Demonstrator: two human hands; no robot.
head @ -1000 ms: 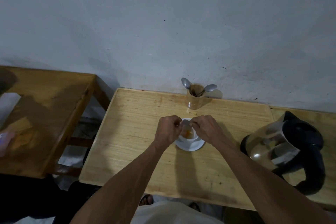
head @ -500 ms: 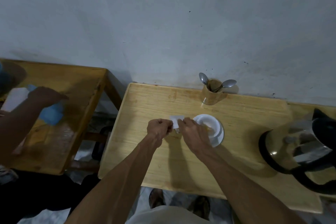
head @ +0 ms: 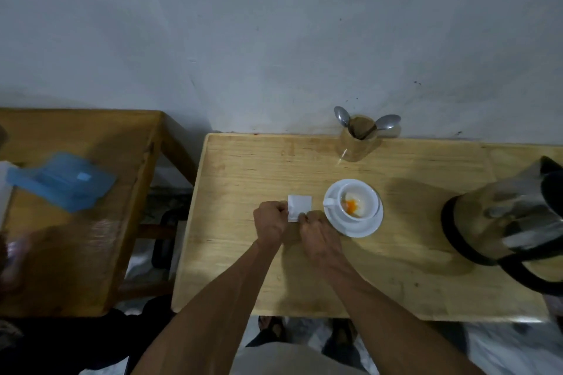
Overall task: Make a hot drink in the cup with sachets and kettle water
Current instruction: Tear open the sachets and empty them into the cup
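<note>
A white cup [head: 359, 196] stands on a white saucer [head: 362, 228] on the light wooden table [head: 411, 237], with white and orange powder inside. Just left of the cup, my left hand [head: 271, 222] and my right hand [head: 316, 230] together pinch a small white sachet [head: 299, 207] above the table top. The left hand holds its left edge and the right hand its lower right corner. A steel kettle [head: 511, 216] with a black handle sits at the right edge of the table.
A wooden holder [head: 356, 140] with two spoons stands by the wall behind the cup. A second darker table [head: 91, 253] to the left carries a blue plastic lid [head: 61, 181]. A blurred hand of another person [head: 12, 256] shows at the far left.
My hands have moved off the cup to its left and now hold the white sachet there. The view shifted, so the cup and kettle sit further right. The other person's arm withdrew.
</note>
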